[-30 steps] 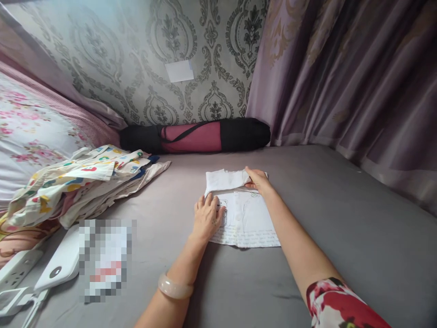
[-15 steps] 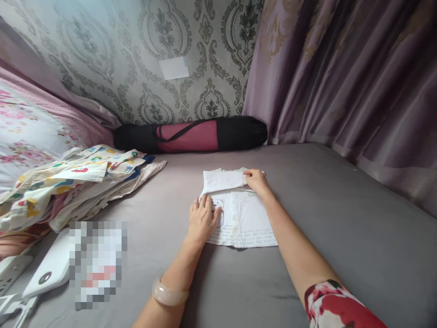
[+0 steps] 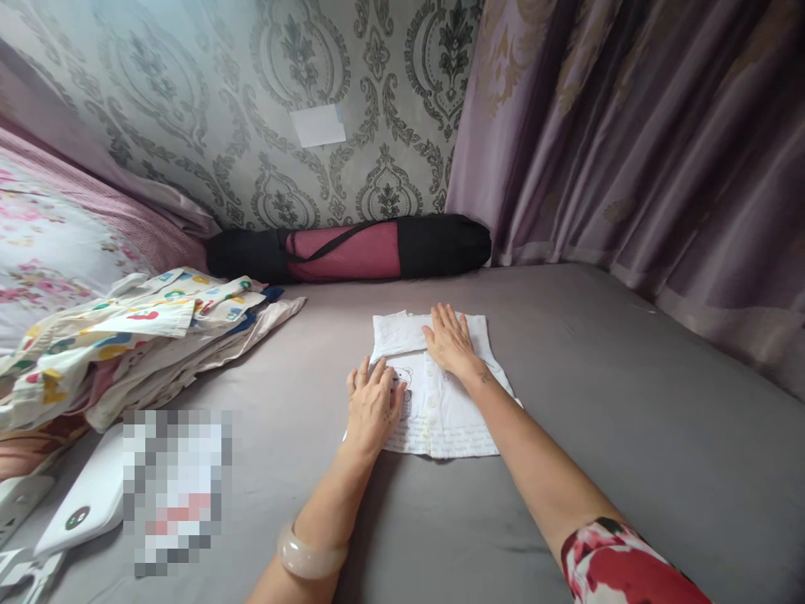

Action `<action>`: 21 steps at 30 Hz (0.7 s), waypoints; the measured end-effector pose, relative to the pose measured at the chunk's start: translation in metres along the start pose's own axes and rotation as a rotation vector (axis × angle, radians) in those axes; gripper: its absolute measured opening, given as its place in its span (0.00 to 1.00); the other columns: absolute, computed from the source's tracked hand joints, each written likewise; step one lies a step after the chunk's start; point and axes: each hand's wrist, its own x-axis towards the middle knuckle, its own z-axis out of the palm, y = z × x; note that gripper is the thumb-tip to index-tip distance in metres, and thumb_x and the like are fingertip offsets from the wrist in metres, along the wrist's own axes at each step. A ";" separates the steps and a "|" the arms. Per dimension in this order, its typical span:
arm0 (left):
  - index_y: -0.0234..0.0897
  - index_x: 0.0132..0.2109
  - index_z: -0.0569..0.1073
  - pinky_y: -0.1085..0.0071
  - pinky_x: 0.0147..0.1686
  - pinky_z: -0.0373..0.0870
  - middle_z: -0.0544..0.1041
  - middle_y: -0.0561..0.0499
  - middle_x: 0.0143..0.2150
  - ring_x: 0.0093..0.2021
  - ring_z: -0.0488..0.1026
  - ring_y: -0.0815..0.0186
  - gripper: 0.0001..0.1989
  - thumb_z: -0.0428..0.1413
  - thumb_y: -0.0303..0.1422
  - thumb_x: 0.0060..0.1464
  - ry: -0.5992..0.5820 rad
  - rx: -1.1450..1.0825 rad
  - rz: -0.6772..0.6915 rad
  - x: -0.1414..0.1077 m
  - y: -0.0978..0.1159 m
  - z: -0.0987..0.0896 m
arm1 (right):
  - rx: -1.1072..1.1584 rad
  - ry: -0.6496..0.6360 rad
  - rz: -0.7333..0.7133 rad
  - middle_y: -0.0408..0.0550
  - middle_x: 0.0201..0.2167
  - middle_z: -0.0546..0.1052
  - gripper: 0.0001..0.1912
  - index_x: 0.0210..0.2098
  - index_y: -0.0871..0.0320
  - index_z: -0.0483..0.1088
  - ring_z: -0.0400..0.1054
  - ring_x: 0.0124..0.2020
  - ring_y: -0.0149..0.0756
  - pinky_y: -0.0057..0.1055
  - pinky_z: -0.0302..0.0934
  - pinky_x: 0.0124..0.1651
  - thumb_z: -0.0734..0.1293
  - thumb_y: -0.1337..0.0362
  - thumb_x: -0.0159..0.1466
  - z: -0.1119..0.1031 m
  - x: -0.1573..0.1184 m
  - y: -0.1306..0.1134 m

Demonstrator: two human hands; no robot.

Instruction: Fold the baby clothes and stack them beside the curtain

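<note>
A small white button-front shirt [image 3: 462,424] lies flat on the bed, with a bear drawing on its left half and rows of print along the hem. Its left sleeve [image 3: 396,334] is folded across the upper part. My right hand [image 3: 451,342] lies flat over the end of that sleeve, fingers stretched out. At the shirt's left edge rests my left hand [image 3: 372,403], its fingers spread and bent a little, covering part of the bear. Neither hand grips the cloth.
Grey sheet [image 3: 604,403] covers the bed. Loose patterned clothes [image 3: 144,327] are heaped at the left, near a white device [image 3: 88,495] and a pixelated patch. A black and dark-pink long bag [image 3: 345,250] lies along the wall; a purple curtain [image 3: 597,134] hangs at the right.
My right hand has let go of the sleeve end at the shirt's upper right and now lies flat, farther left, on the folded sleeve. My left hand has barely moved.
</note>
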 end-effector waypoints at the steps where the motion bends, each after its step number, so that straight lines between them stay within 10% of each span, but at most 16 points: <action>1: 0.41 0.50 0.70 0.46 0.60 0.59 0.72 0.44 0.60 0.65 0.59 0.47 0.12 0.47 0.37 0.64 0.007 -0.021 0.025 0.000 0.000 0.001 | 0.003 -0.019 -0.009 0.57 0.72 0.45 0.32 0.70 0.69 0.47 0.33 0.72 0.44 0.45 0.28 0.70 0.46 0.56 0.72 0.003 0.000 -0.002; 21: 0.36 0.51 0.65 0.52 0.58 0.66 0.70 0.38 0.55 0.59 0.67 0.52 0.12 0.50 0.35 0.62 0.047 -0.134 0.126 0.001 0.000 0.014 | 0.011 -0.220 -0.010 0.58 0.71 0.48 0.32 0.70 0.67 0.48 0.36 0.72 0.44 0.43 0.34 0.70 0.47 0.55 0.72 -0.002 0.011 -0.011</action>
